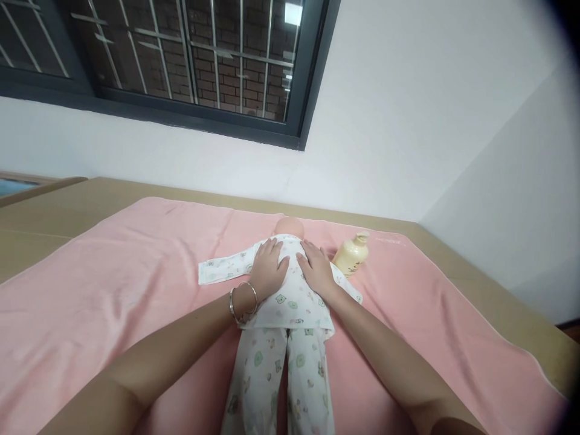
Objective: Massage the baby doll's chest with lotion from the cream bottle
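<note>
A baby doll [290, 226] lies on a pink blanket [181, 241], its rounded head at the far end. It wears a white printed top [292, 302] and matching trousers [258, 368]. My left hand [269, 269], with bangles at the wrist, rests flat on the left of the upper top, fingers spread. Opposite it, my right hand [317, 266] lies flat on the right side, fingers apart. One sleeve [222, 269] stretches out to the left; the other is partly behind my right forearm.
A cream pump bottle [351, 254] leans on the blanket just right of the doll. Beneath the blanket is a tan surface [122, 190], bounded by a white wall [362, 121]. A barred window [203, 60] sits above.
</note>
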The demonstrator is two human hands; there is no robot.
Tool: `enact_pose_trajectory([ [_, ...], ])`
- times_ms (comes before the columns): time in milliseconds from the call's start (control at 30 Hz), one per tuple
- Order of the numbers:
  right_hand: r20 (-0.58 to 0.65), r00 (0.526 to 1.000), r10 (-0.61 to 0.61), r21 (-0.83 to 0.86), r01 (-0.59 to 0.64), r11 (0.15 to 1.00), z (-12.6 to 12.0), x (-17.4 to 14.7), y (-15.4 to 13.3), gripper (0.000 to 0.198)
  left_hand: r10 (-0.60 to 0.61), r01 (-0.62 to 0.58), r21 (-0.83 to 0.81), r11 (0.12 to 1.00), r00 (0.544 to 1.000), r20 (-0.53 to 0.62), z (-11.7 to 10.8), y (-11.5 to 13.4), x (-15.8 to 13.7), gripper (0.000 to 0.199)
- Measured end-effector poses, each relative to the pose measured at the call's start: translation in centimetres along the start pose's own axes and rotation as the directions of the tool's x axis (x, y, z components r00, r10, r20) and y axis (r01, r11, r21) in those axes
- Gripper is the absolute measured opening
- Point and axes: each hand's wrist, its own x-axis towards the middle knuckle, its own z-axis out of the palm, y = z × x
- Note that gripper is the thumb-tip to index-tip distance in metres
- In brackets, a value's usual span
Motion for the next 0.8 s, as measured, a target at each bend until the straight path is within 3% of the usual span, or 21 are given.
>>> enact_pose_trajectory([
  [133, 0.004, 1.000, -0.004, -0.015, 0.004, 1.000, -0.1, 0.0, 0.0, 0.051, -0.003, 0.002, 0.021, 1.000, 0.999, 0.041, -0.1, -0.2, 0.1, 0.050],
  [300, 0.088, 0.993, -0.072, -0.026, 0.075, 0.997, -0.6, 0.5, 0.6, 0.054, 0.046, -0.053, 0.031, 0.998, 0.982, 0.184, -0.8, -0.5, 0.5, 0.058],
  [433, 0.132, 0.986, -0.102, -0.061, 0.110, 0.992, -1.5, 0.2, -0.7, 0.054, 0.014, -0.043, 0.121, 0.992, 0.972, 0.233, -1.8, 0.6, 0.1, 0.059],
  [500, 0.138, 0.983, -0.121, -0.098, 0.135, 0.986, -2.3, -0.8, -2.3, 0.052, 0.012, -0.057, 0.189, 0.980, 0.973, 0.229, -2.7, 1.6, -0.4, 0.057],
  [600, 0.159, 0.974, -0.161, -0.146, 0.184, 0.972, -3.4, -2.7, -4.8, 0.050, 0.124, -0.180, 0.225, 0.958, 0.962, 0.242, -4.2, 2.9, -1.1, 0.040],
  [667, 0.158, 0.966, -0.206, -0.111, 0.224, 0.968, -3.9, -3.6, -5.9, 0.047, 0.213, -0.257, 0.163, 0.953, 0.946, 0.244, -4.8, 3.2, -1.0, 0.029],
  [800, 0.081, 0.974, -0.212, -0.018, 0.214, 0.977, -3.5, -2.6, -4.8, 0.044, 0.262, -0.262, -0.013, 0.965, 0.959, 0.110, -3.8, 1.6, 0.4, 0.034],
])
